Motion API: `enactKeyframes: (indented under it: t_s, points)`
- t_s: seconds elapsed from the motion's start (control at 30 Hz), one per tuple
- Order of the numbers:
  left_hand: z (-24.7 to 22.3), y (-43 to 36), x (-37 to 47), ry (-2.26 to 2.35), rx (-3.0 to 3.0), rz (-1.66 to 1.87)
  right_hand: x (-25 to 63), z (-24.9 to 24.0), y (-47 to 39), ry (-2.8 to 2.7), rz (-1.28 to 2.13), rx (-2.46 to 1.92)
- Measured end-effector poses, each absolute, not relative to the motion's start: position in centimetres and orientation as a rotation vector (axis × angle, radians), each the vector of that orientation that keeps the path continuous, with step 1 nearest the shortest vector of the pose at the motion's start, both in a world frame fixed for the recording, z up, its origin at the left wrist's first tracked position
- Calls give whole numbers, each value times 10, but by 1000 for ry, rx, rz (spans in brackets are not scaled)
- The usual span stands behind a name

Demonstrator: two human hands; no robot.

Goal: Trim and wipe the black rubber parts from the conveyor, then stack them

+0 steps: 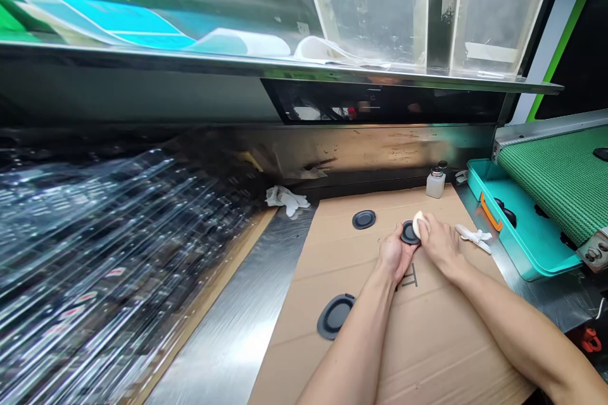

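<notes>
White Pad [417, 225] Meets Black Disc [409, 233] Over Cardboard [304, 304]

Right of the frame's centre, a person's left hand [396, 254] has its fingers closed around the near edge of the black disc, holding it above the cardboard. The right hand [443, 242] pinches the white pad between bent fingers and thumb, at the disc's right side.

Two more discs lie flat on the cardboard: a small oval one [363, 219] just above centre-right, and a larger one [335, 317] at lower centre, beside the left forearm. A small bottle [436, 183] stands at the cardboard's far edge, and a crumpled white cloth [474, 236] lies near the right hand. At the right of the frame, a teal tub [520, 250] holding dark pieces sits partly under a green belt [560, 168]. Clear plastic trays [104, 272] fill the lower left.
</notes>
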State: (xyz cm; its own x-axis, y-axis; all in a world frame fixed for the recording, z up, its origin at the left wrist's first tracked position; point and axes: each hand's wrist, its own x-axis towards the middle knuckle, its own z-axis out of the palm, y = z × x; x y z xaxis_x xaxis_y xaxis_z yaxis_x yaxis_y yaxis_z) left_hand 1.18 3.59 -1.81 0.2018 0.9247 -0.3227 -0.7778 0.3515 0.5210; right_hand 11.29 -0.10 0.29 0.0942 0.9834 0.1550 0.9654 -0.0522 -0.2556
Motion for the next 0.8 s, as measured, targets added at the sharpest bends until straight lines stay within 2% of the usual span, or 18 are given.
enactKeyframes:
  t_s: [0.13,0.33,0.5,0.67,0.8]
  points:
    - [-17,35,9,617,258,1103,114,1,-4,-2060,93,-1946]
    - [-16,39,6,622,239,1267,152,22,7,-1884,108,-2067]
    - [-14,39,5,597,201,1326,190,53,7,-1837,-178,-2190]
    - [-11,39,7,598,184,1326,217,66,3,-2078,200,-2488]
    - [-12,39,7,599,185,1329,220,70,-4,-2233,263,-2403]
